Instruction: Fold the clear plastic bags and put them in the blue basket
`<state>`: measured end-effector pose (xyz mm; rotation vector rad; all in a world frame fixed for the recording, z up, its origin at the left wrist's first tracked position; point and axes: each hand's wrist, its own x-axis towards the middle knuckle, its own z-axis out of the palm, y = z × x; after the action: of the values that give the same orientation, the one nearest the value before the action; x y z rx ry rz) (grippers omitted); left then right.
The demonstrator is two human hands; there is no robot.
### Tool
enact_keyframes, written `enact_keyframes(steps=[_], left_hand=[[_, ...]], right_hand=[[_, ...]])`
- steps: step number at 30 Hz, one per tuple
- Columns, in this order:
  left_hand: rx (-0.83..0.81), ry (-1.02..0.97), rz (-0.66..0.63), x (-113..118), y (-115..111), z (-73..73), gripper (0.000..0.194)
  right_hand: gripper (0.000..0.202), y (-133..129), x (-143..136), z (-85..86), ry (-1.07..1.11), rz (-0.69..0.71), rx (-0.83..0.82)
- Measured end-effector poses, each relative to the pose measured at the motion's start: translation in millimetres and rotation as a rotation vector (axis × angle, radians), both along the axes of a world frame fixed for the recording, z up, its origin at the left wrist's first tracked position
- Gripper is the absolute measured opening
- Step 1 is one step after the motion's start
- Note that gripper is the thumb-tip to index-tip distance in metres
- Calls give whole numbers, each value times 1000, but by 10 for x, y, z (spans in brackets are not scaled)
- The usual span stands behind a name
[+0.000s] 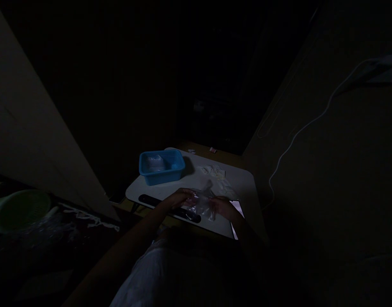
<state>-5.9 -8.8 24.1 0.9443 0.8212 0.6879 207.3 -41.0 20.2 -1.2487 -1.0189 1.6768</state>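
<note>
Handling clear plastic [202,205] front-right of the blue tub [165,177], left hand [180,198] and right hand [224,207] pinch it; the next move likely needs steady fingers.

1. Left forearm [140,233]: bare, running forward and inward from the person's left side. From where I stand, its rear portion sinks into shadow.
2. Left wrist [166,206]: close to straight, in line with the forearm.
3. Left hand [181,197]: fingers bent in a gripping pose and directed inward, toward the right hand [220,205].
4. Right forearm [242,225]: angled forward and inward from the person's right; most of its length is too dark to trace.
5. Right hand: fingers curled in a grip, directed toward the left.
6. Spacing: hands opposed in front of the body, near each other but apart.
7. Thumbs: position too dim to read.
</note>
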Motion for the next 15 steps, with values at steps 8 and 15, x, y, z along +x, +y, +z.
enact_keyframes(steps=[8,15], left_hand=[[-20,74,-122,-91,-94,104,31],[-2,31,-112,-146,-54,129,22]], right_hand=[[22,-49,-27,-11,92,-80,-1],[22,-75,2,73,159,-61,-23]])
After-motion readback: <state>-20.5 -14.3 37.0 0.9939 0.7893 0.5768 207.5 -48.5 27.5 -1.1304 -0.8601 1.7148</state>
